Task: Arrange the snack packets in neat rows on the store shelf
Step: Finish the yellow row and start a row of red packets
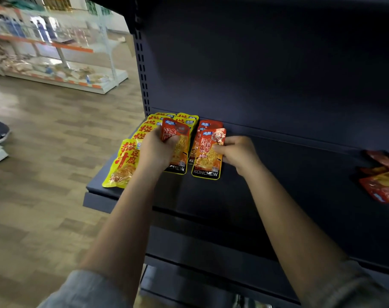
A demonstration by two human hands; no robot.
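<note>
Hands meet at the left end of the dark shelf (278,174); the left hand (156,150) has its fingers curled round the top of an orange packet (178,150) whose lower edge rests on the shelf; at three o'clock from it, the right hand (238,152) pinches the right edge of a second orange packet (208,156) lying atop an orange stack; yellow packets (124,163) lie in overlapping rows at nine o'clock; loose orange packets (380,181) sit well apart at the shelf's three o'clock end.

A shop: dark metal shelving (278,74) and stocked display racks (55,63).
</note>
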